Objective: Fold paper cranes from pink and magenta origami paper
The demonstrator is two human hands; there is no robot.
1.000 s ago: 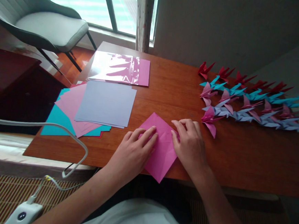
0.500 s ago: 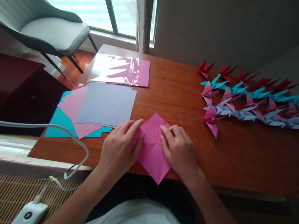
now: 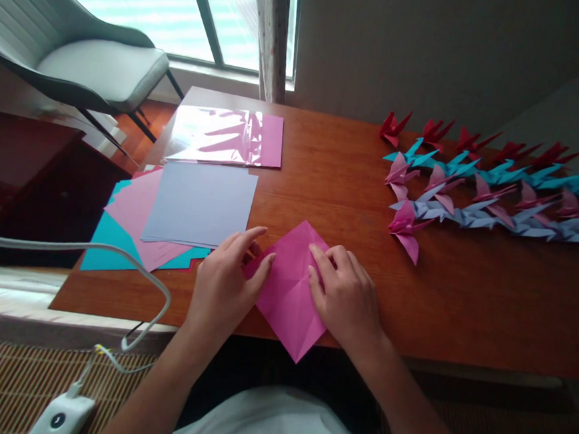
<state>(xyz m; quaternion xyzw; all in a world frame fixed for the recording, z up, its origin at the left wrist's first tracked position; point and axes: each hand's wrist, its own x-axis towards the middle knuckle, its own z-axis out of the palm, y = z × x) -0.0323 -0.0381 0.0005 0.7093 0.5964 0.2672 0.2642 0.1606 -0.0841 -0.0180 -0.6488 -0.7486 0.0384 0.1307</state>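
Note:
A bright pink square of origami paper [image 3: 288,297] lies turned like a diamond at the table's front edge, its near corner sticking out past the edge. Crease lines cross near its middle. At its left corner is my left hand [image 3: 229,272], open, thumb and forefinger spread apart over the paper. My right hand [image 3: 346,292] rests on the right half with curled fingers, holding the sheet down and hiding its right corner. To the right stands a bright pink folded crane [image 3: 405,227].
Rows of red, turquoise [image 3: 458,165], pink and pale-blue cranes [image 3: 480,218] fill the back right. On the left lie pale-blue sheets [image 3: 200,206], pink and turquoise sheets [image 3: 110,239] and a clear packet of pink paper [image 3: 225,137]. A white cable [image 3: 116,251] loops beside the table, near a white device [image 3: 63,416].
My left thumb and forefinger have moved farther apart, and the hand has shifted slightly left at the paper's corner. My right hand stays on the sheet. The view has shifted slightly.

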